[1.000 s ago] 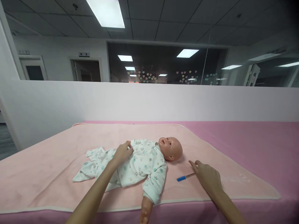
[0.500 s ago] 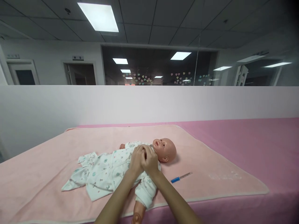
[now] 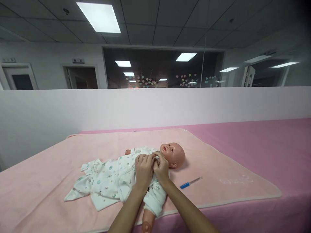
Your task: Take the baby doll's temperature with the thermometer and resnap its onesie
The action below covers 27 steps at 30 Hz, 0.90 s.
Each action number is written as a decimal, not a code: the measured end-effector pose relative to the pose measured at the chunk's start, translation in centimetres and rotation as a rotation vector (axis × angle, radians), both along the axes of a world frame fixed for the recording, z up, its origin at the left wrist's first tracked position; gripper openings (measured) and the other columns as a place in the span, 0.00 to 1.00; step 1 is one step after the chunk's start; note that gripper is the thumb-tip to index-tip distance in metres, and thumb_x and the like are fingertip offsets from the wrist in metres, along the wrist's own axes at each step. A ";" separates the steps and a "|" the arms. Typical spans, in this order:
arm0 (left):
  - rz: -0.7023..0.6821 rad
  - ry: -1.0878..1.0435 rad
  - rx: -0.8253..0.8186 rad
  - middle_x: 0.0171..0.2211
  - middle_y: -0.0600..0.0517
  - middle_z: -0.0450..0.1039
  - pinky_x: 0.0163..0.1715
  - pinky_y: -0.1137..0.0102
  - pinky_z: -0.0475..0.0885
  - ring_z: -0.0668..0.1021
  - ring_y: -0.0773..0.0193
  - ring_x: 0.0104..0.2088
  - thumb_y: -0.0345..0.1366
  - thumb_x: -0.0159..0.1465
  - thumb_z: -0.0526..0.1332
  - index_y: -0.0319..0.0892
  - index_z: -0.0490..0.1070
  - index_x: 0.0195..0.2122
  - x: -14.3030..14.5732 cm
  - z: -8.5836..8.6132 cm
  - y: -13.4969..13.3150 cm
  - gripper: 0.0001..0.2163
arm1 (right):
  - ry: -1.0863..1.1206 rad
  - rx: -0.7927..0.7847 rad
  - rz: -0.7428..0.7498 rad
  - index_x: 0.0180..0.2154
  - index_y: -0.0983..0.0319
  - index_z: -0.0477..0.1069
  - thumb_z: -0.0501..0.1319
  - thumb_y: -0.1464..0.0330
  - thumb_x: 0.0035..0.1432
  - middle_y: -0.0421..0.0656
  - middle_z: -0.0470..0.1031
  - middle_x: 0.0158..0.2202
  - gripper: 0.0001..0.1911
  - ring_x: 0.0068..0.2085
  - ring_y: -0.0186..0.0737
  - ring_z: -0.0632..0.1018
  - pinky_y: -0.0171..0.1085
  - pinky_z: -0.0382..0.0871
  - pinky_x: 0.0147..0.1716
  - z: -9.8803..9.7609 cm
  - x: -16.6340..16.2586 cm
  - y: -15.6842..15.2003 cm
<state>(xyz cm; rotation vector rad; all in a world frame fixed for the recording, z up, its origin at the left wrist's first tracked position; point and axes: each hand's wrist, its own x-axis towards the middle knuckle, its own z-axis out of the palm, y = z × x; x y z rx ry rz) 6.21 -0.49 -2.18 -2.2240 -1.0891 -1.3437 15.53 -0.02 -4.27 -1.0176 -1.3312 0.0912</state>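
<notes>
A baby doll (image 3: pixel 174 154) lies on its back, head to the right, in white patterned baby clothes (image 3: pixel 109 176). My left hand (image 3: pixel 144 170) rests on the doll's chest, its fingers bent and closed on the cloth near the front opening. Just beside it, close under the chin, my right hand (image 3: pixel 161 166) is closed in a pinch at the neckline of the clothes. Both sets of fingertips meet there and partly hide the cloth between them. One bare doll arm (image 3: pixel 147 220) sticks out of its sleeve towards me.
Right of the doll lies a thermometer-like stick with a blue cap (image 3: pixel 185 185). Underneath is a peach blanket (image 3: pixel 218 161) on a pink table cover (image 3: pixel 267 145). A white partition (image 3: pixel 155 106) stands along the back.
My hands have moved slightly apart; the left now lies flatter on the chest, and the right has shifted right towards the neck. The view has shifted a little.
</notes>
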 end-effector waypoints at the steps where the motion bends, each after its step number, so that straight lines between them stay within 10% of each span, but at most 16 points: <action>1: 0.007 -0.023 0.008 0.31 0.49 0.73 0.42 0.62 0.58 0.69 0.59 0.35 0.32 0.62 0.52 0.42 0.69 0.36 0.0 0.0 0.0 0.07 | 0.003 -0.003 -0.007 0.39 0.62 0.68 0.48 0.76 0.46 0.44 0.74 0.33 0.19 0.33 0.40 0.74 0.38 0.68 0.35 0.0 0.0 -0.1; 27: 0.037 -0.121 -0.072 0.29 0.52 0.74 0.43 0.62 0.55 0.69 0.60 0.34 0.32 0.61 0.53 0.43 0.69 0.32 0.3 -0.1 -0.9 0.06 | 0.027 -0.037 -0.061 0.40 0.63 0.68 0.47 0.68 0.58 0.49 0.73 0.41 0.15 0.45 0.42 0.72 0.42 0.64 0.45 -0.9 0.5 0.1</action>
